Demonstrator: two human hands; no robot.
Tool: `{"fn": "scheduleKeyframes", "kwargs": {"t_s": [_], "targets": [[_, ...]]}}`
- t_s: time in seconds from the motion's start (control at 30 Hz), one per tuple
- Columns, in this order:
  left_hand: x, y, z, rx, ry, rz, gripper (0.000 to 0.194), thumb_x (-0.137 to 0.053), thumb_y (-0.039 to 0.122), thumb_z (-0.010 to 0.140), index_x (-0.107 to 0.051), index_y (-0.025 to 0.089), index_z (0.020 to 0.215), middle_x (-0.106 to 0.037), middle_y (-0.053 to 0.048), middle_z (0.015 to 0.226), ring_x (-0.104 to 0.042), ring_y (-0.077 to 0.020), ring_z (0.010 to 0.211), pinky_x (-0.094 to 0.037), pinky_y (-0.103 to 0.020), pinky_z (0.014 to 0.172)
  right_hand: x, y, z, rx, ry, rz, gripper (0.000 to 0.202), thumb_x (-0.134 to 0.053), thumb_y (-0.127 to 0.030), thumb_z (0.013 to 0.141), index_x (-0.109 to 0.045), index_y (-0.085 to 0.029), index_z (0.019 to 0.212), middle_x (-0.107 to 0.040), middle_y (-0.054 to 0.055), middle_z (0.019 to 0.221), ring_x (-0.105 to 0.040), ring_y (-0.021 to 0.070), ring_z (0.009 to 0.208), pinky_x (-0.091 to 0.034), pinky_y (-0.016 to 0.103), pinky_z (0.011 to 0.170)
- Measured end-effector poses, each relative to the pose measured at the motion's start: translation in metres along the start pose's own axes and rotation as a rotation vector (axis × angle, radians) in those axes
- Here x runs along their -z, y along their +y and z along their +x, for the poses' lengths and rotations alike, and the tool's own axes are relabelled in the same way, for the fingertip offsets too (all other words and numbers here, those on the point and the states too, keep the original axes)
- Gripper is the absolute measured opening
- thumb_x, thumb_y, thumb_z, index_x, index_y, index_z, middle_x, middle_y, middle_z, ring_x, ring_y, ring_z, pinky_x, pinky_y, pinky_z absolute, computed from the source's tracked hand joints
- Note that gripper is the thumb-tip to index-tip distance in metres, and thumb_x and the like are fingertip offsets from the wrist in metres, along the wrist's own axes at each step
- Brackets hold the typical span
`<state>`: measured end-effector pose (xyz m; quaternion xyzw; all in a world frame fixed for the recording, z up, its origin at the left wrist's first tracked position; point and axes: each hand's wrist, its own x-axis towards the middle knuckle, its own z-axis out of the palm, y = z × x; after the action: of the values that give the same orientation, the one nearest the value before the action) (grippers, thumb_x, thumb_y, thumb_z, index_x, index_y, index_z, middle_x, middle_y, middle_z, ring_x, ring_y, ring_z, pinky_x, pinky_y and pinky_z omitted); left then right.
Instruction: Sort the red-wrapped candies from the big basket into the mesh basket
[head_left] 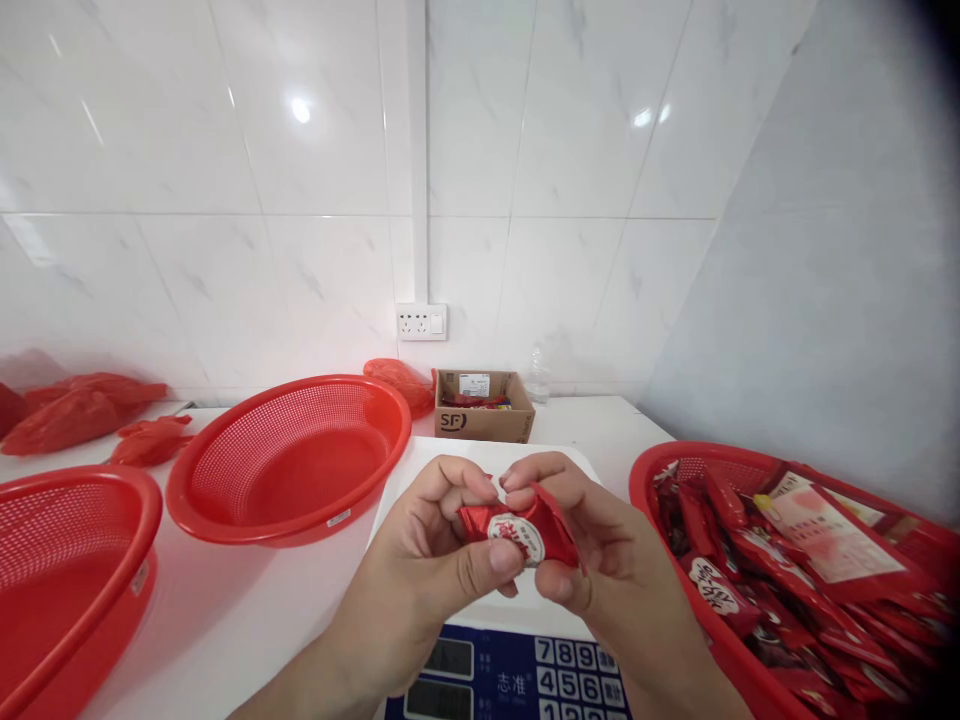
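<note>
"What takes up the most room?"

"A pale tiled wall across the back, with a white table below it."

"And on the table?"

"Three red baskets. The filled basket is on the right, heaped with red wrapped packs. The round basket, left of the middle, shows a bare bottom, and the near-left basket is cut off by the edge of the view."

"What's between them?"

"A scale, with a white pan and a blue number panel nearest the person. Behind it sits an open cardboard box marked SF, holding some small colourful things. A knotted-looking red bag lies just left of the box, more red bags lie at the far left, and a clear bottle stands against the wall."

"Where are the hands?"

"The left hand and the right hand meet in front of the scale's pan, both closed on one small red packet."

"How is it gripped?"

"Left thumb across its white oval label, left fingers curled behind; right thumb and fingers pinch the other end. It's held up, lying roughly sideways between them."
</note>
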<state>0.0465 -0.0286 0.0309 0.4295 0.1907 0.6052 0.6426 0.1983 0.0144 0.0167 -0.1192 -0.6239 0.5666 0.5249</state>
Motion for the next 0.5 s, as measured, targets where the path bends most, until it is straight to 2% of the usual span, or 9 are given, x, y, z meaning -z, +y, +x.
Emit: {"fn": "scheduleKeyframes", "kwargs": {"t_s": [0.17,0.27,0.33,0.5], "targets": [[0.001,-0.001,0.001,-0.009,0.014,0.054,0.021,-0.086,0.025,0.08,-0.07,0.022,0.095,-0.072,0.003,0.079,-0.064,-0.0061,0.069,-0.054,-0.014,0.065,-0.005,-0.004,0.002,0.025,-0.003,0.097,0.019,-0.08,-0.041,0.084,-0.079,-0.033,0.1,-0.063,0.003,0.1,-0.063,0.0144,0.069,-0.059,0.03,0.057],[0.001,-0.001,0.002,-0.041,0.042,0.112,0.016,-0.084,0.028,0.082,-0.072,0.02,0.09,-0.072,0.003,0.078,-0.064,-0.0066,0.069,-0.054,-0.015,0.065,-0.007,-0.009,0.005,-0.025,0.026,0.148,0.02,-0.08,-0.041,0.084,-0.08,-0.034,0.103,-0.067,0.0,0.088,-0.064,0.0143,0.067,-0.06,0.031,0.062],[0.001,-0.002,0.002,-0.092,0.065,0.161,0.012,-0.083,0.026,0.083,-0.073,0.02,0.088,-0.073,0.002,0.079,-0.065,-0.0076,0.07,-0.054,-0.016,0.066,-0.007,-0.011,0.006,-0.052,0.062,0.157,0.015,-0.081,-0.042,0.084,-0.08,-0.033,0.096,-0.068,-0.001,0.082,-0.064,0.014,0.068,-0.06,0.03,0.065],[0.0,-0.005,0.001,-0.187,0.135,0.286,0.009,-0.081,0.025,0.084,-0.074,0.023,0.09,-0.075,0.001,0.082,-0.068,-0.0113,0.072,-0.056,-0.021,0.069,-0.002,-0.009,0.004,-0.006,0.171,-0.011,0.013,-0.079,-0.04,0.086,-0.079,-0.027,0.083,-0.069,0.001,0.09,-0.066,0.0156,0.08,-0.059,0.029,0.072]]}}
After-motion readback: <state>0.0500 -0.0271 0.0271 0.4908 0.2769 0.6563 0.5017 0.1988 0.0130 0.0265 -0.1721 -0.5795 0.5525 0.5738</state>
